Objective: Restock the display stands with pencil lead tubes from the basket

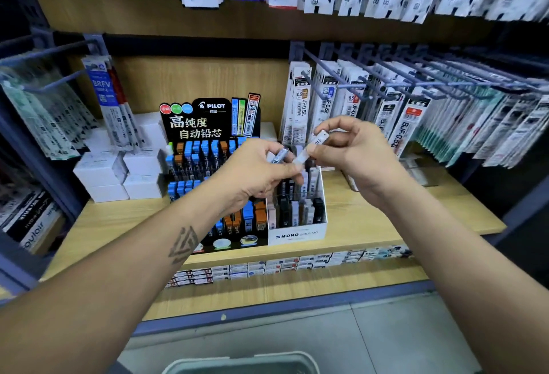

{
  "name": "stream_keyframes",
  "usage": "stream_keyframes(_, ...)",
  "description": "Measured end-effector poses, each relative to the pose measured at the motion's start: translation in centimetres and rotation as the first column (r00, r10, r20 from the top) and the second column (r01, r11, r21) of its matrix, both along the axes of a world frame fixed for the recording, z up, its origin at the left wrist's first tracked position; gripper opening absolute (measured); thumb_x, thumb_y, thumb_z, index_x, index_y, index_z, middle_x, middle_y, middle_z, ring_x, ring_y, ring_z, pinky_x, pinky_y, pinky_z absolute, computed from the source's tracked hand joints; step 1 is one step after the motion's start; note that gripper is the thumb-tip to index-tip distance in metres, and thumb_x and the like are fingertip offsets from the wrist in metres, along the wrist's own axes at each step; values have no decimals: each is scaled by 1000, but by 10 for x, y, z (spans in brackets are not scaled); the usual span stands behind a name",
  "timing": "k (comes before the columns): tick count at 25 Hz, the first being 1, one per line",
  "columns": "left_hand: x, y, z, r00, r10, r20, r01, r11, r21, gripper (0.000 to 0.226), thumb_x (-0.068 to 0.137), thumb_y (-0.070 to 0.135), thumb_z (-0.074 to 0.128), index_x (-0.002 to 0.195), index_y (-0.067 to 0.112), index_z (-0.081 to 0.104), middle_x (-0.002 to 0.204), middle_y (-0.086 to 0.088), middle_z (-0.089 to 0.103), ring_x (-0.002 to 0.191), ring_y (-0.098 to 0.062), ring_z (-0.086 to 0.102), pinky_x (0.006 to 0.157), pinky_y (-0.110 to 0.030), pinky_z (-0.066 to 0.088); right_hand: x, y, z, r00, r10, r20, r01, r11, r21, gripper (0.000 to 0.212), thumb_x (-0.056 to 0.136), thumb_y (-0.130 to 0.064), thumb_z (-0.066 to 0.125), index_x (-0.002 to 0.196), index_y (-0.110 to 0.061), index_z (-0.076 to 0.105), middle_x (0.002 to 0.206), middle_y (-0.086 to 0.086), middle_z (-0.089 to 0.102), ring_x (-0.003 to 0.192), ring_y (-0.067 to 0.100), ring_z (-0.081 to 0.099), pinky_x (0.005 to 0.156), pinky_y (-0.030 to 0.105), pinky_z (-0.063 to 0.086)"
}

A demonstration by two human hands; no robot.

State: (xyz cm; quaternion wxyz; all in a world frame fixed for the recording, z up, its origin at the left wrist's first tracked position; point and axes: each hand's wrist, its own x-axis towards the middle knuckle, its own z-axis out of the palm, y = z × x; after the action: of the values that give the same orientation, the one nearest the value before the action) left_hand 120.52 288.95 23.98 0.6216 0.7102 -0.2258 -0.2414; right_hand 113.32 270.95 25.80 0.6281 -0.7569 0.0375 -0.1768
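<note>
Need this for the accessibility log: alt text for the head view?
Over a pale wooden shelf, the left hand grips a grey lead tube while the right hand pinches a white lead tube, both above the white MONO display box. A black Pilot display stand stands beside it; a grey basket rim shows below.

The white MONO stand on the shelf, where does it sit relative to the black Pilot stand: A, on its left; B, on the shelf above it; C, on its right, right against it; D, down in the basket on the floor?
C: the white MONO stand sits on the wooden shelf at the right edge of the black Pilot stand, their sides meeting.
</note>
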Motion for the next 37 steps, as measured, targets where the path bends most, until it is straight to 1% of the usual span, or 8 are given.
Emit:
stream_keyframes(8, 3, -10, -2, 996, 62, 59, -57, 995, -85, 21, 89, 11, 74, 98, -7, 70, 72, -18, 66, 38, -14, 30, 39, -18, 22, -3, -2, -5, 988, 82, -129, -136, 859, -493, 18, 80, -5, 81, 95, -13, 74, 75, 1, 75, 69, 9, 70, 68, 21, 54)
stream_keyframes(11, 3, -13, -1, 997, 82, 0, -81, 987, -135, 25, 91, 12, 72, 104, -9, 67, 76, -18, 66, 39, -12, 29, 39, -20, 19, -1, -15, -7, 990, 16, -143, -74, 910, -407, 28, 86, 1, 75, 105, -17, 68, 69, 3, 71, 66, 21, 74, 59, 22, 57)
stream_keyframes(16, 7, -5, -4, 993, 102, -66, -111, 984, -142, 27, 93, 11, 70, 107, -11, 63, 72, -14, 65, 39, -11, 30, 38, -20, 19, 8, -34, -24, 981, -136, -141, 69, 912, -405, 4, 92, -6, 70, 93, -8, 67, 73, 16, 74, 70, 25, 75, 63, 29, 60)
stream_keyframes(19, 9, -3, -7, 992, 101, -82, -111, 985, -134, 32, 93, 12, 70, 109, -14, 61, 73, -15, 64, 39, -11, 29, 37, -19, 20, 17, -41, -36, 963, -237, -126, 151, 866, -476, 8, 86, -12, 78, 86, -17, 73, 77, 10, 75, 68, 23, 71, 49, 14, 46)
stream_keyframes(24, 9, -4, -11, 990, 99, -99, -110, 987, -117, 30, 94, 11, 69, 108, -13, 60, 71, -15, 63, 40, -11, 28, 36, -17, 20, 27, -41, -47, 972, -237, -14, 178, 768, -615, 15, 81, -10, 83, 94, -14, 75, 81, 0, 71, 76, 18, 69, 77, 28, 58)
stream_keyframes(34, 5, 0, -5, 905, -66, -419, 20, 994, -112, 31, 103, 25, 48, 102, -3, 61, 70, -12, 58, 44, -9, 33, 34, -18, 21, 27, -34, -58, 977, -213, 18, 108, 421, -901, 14, 91, -15, 71, 102, -13, 78, 103, 5, 76, 94, 26, 70, 89, 35, 55)
stream_keyframes(36, 3, 3, -3, 879, -101, -466, 35, 988, -148, 28, 101, 17, 42, 102, -3, 61, 71, -11, 57, 46, -9, 32, 35, -18, 21, 25, -26, -47, 972, -232, 48, 166, 525, -835, 14, 90, -13, 70, 101, -16, 79, 99, 0, 77, 91, 21, 70, 86, 32, 55)
stream_keyframes(37, 2, 6, -2, 875, -110, -472, 36, 986, -162, 26, 101, 14, 42, 104, -3, 61, 70, -10, 56, 47, -8, 33, 36, -18, 21, 24, -18, -41, 978, -209, 3, 151, 698, -700, 13, 90, -13, 71, 100, -17, 79, 94, -4, 77, 87, 16, 70, 84, 29, 54)
